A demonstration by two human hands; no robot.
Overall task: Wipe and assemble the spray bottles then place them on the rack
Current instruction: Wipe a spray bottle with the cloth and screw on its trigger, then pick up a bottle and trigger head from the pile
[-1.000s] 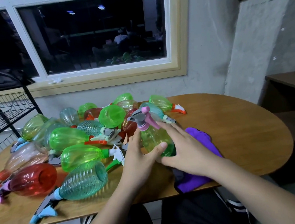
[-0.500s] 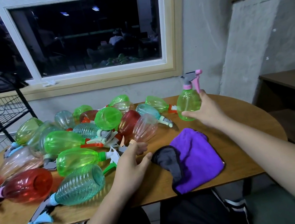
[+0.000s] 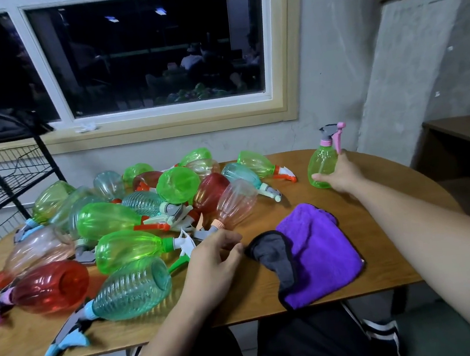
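Right arm stretching forward, elbow nearly straight. Right grip (image 3: 342, 176) wrapping around green spray bottle (image 3: 320, 165), thumb lying on near side, index finger pointing up beside trigger. Left forearm angling in from below. Left grip (image 3: 213, 263) hovering palm-down, fingers loosely curling, holding nothing.

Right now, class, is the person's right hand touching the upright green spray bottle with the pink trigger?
Touching. In the head view the right hand grips the green spray bottle low on its body, thumb in front.
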